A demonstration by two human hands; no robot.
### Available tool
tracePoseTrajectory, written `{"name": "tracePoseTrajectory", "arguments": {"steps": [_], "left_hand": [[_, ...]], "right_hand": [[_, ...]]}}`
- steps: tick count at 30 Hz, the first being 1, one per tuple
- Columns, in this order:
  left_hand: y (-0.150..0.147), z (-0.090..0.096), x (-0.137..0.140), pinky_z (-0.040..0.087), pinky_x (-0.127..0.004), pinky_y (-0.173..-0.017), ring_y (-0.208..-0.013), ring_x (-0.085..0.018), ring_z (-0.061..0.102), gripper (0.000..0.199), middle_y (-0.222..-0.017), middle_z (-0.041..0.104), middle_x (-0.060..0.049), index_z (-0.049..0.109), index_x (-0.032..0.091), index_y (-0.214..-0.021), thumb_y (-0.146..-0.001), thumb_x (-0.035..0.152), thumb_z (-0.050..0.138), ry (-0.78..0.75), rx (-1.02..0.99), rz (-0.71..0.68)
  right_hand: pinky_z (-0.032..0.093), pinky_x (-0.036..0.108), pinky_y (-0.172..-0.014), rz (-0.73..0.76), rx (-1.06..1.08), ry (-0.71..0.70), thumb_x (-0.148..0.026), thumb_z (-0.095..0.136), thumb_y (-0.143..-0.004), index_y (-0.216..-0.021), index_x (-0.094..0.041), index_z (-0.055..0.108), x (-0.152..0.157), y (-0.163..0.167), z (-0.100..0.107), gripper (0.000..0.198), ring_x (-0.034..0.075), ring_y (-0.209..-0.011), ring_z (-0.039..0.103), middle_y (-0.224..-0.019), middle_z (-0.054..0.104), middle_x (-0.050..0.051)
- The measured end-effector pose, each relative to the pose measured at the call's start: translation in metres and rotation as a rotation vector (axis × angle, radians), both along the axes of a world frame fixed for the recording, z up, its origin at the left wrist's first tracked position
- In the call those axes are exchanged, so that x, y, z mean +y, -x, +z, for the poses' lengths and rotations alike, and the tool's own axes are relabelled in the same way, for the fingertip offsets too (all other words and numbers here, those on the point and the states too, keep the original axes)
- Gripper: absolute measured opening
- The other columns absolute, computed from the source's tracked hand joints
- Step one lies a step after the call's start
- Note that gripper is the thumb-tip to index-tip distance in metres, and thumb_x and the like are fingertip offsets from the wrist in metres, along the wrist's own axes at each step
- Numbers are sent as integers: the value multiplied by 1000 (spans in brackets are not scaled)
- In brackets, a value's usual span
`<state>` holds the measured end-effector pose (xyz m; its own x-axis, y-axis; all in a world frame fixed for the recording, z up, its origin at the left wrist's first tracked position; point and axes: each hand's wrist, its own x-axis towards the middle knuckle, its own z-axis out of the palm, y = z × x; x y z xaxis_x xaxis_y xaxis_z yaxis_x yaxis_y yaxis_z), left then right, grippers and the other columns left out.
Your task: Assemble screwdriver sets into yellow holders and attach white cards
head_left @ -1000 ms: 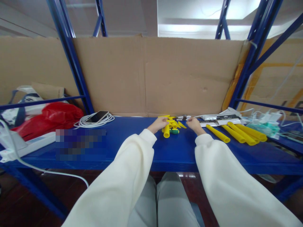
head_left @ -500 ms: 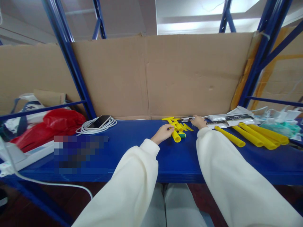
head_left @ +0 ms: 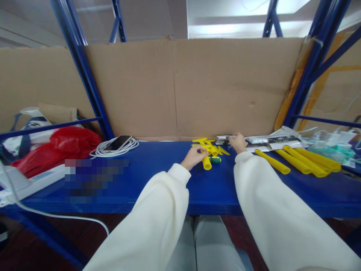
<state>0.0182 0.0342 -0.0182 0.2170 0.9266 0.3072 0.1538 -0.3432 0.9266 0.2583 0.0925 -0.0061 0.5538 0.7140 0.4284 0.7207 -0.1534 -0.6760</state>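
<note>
My left hand has its thumb and fingers pinched at the upper end of a short yellow tube piece, whose open round end faces me. Close behind lie several yellow T-shaped and pointed pieces, partly overlapping. A green and yellow rounded object is beside the short tube. My right hand reaches toward the back of the shelf. Its fingertips close on small silvery and dark pieces near the cardboard; their exact kind is too small to tell.
Several long yellow tubes and white-black packets lie at right. A phone rests on a coiled white cable at left, near a red bag and power strip. Cardboard walls the back; blue posts flank it.
The short yellow tube has shifted slightly left with my left hand. My right hand has moved a little rightward, and the silvery pieces at its fingertips show more clearly.
</note>
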Motion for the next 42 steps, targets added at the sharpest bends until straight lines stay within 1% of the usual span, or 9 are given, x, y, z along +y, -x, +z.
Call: {"name": "tracePoseTrajectory", "arguments": {"steps": [6, 11, 15, 18, 21, 24, 28, 35, 42], "left_hand": [[3, 3, 2, 52, -28, -74, -79, -16, 65, 35, -97, 69, -10, 67, 13, -88, -57, -2, 76, 148, -207, 120], [3, 8, -4, 50, -25, -61, -57, -12, 60, 43, -70, 65, -1, 65, 13, -99, -60, -4, 73, 277, -325, 77], [7, 16, -6, 46, -21, -55, -48, -10, 55, 43, -60, 61, 3, 63, 12, -105, -67, -7, 65, 332, -466, 216], [14, 20, -3, 48, -20, -58, -52, -10, 58, 32, -60, 62, 2, 64, 11, -100, -74, -7, 61, 362, -694, 277], [24, 25, 2, 50, -21, -61, -53, -10, 58, 18, -61, 62, 0, 66, 11, -89, -79, -3, 61, 392, -851, 329], [34, 31, 5, 49, -18, -55, -49, -8, 54, 14, -59, 58, 1, 64, 12, -86, -83, -1, 59, 423, -991, 391], [43, 37, 4, 50, -17, -57, -50, -8, 54, 14, -60, 56, 1, 60, 11, -89, -90, 1, 51, 414, -1163, 457], [48, 40, 3, 53, -17, -55, -56, -8, 58, 11, -72, 57, 1, 54, 16, -92, -94, 6, 49, 373, -1285, 527], [53, 38, 7, 55, -16, -68, -78, -7, 65, 14, -88, 59, 2, 52, 20, -96, -93, 6, 51, 343, -1281, 647]], "right_hand": [[44, 38, -100, 88, 362, -371, -31, 71, -69, -110, -15, 53, 2, 9, 3, 48, 25, -110, 59, -116, 62, 14], [54, 35, -87, 241, 703, -421, -28, 72, -67, -112, -19, 47, -6, 31, 7, 53, 20, -95, 65, -106, 63, 8], [56, 30, -86, 371, 885, -446, -22, 78, -62, -105, -22, 48, -18, 48, 8, 53, 17, -94, 67, -101, 64, 4], [57, 27, -84, 528, 960, -387, -17, 83, -57, -92, -21, 53, -32, 59, 8, 47, 17, -91, 69, -90, 67, 3], [57, 21, -78, 683, 970, -239, -9, 83, -57, -80, -19, 57, -46, 68, 10, 37, 15, -84, 70, -79, 69, 3], [56, 17, -72, 745, 985, -128, -2, 82, -58, -76, -19, 57, -57, 74, 13, 34, 11, -75, 69, -72, 69, 1], [57, 17, -67, 814, 954, -111, -3, 83, -59, -77, -21, 54, -67, 77, 16, 39, 10, -69, 69, -70, 69, -4], [56, 19, -67, 991, 871, -19, -11, 88, -54, -82, -22, 51, -73, 75, 15, 48, 11, -72, 70, -75, 71, -4], [56, 21, -68, 933, 847, -34, -9, 88, -54, -87, -20, 56, -67, 72, 12, 47, 12, -70, 70, -75, 72, -2]]}}
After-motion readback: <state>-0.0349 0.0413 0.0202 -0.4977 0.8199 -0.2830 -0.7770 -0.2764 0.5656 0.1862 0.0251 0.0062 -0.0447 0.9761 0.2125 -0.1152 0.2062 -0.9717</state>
